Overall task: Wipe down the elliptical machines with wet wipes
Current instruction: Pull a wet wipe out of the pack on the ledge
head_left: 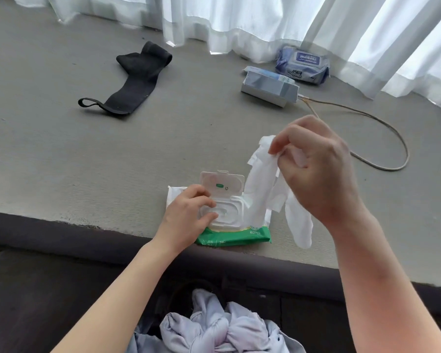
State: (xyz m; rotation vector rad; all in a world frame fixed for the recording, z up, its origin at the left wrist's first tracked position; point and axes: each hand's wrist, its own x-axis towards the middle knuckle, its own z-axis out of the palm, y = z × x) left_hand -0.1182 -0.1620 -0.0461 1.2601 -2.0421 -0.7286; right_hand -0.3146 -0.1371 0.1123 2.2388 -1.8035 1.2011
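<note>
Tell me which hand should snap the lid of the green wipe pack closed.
Left. The left hand already rests on the green wipe pack, its fingers on the opening just below the raised lid. The right hand is lifted off to the side, pinching a wipe.

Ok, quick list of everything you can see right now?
wipe pack: 1, green and white, lid open, near ledge edge
wet wipe: 1, white, hanging from right hand
black strap: 1, far left on ledge
blue wipe pack: 1, by curtain
grey box: 1, cable attached
cable: 1, beige, looping right
curtain: white, along the back
left hand: presses the pack
right hand: pinches the wipe
</note>
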